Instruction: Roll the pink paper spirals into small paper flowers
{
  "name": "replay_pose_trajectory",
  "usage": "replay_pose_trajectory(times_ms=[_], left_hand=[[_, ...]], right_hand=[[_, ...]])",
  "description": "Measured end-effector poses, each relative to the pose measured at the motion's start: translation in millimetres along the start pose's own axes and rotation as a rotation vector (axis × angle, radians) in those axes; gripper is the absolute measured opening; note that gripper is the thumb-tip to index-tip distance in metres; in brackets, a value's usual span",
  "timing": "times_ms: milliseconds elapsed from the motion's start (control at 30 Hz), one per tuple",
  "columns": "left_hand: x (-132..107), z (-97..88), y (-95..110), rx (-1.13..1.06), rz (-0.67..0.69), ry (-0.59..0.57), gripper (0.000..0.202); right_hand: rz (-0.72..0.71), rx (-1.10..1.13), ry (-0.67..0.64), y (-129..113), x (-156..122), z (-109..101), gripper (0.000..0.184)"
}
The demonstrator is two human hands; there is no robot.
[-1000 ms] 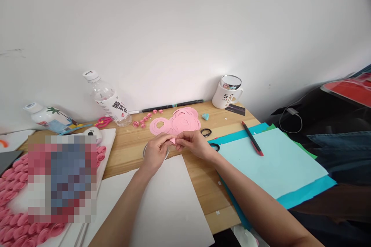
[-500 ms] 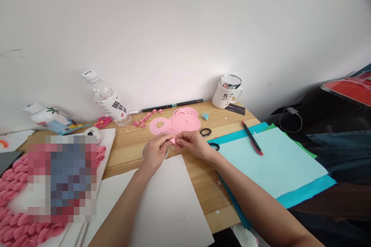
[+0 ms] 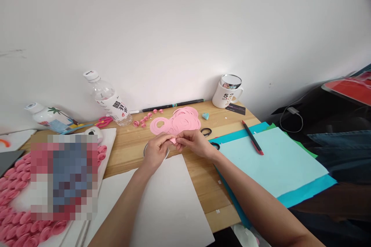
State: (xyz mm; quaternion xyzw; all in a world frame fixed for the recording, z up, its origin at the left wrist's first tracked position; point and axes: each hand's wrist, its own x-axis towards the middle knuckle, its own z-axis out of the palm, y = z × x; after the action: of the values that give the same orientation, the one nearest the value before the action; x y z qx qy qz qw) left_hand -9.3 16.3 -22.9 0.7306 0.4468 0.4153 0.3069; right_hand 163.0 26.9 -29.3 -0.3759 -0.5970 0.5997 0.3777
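Observation:
A small pink paper strip (image 3: 173, 140) is pinched between the fingertips of my left hand (image 3: 156, 149) and my right hand (image 3: 193, 143). Much of the strip is covered by the fingers. Just beyond my hands lie pink paper spirals (image 3: 187, 119) in a loose pile. Several small rolled pink paper flowers (image 3: 143, 120) are scattered to the left of the pile. Under my left hand a round ring-shaped thing (image 3: 166, 153) shows in part; I cannot tell its kind. Black-handled scissors (image 3: 206, 132) lie partly hidden behind my right wrist.
White paper (image 3: 174, 200) lies below my arms. Blue sheets (image 3: 272, 162) with a pen (image 3: 252, 137) are at the right. A mug (image 3: 227, 94) and a water bottle (image 3: 111, 102) stand near the wall. Rolled pink flowers (image 3: 43, 235) cover a board at the left, partly blurred out.
The view has shifted very slightly. Both hands stay together on the pink strip, with hardly any visible finger movement.

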Motion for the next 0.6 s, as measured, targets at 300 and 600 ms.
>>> replay_pose_trajectory(times_ms=[300, 600], left_hand=[[0.9, -0.7, 4.8, -0.040, -0.023, 0.006, 0.016], [1.7, -1.8, 12.4, -0.046, -0.077, 0.017, 0.014]], right_hand=[[-0.047, -0.087, 0.025, -3.4, -1.9, 1.5, 0.029], [-0.069, -0.113, 0.066, -2.2, -1.9, 2.3, 0.030]])
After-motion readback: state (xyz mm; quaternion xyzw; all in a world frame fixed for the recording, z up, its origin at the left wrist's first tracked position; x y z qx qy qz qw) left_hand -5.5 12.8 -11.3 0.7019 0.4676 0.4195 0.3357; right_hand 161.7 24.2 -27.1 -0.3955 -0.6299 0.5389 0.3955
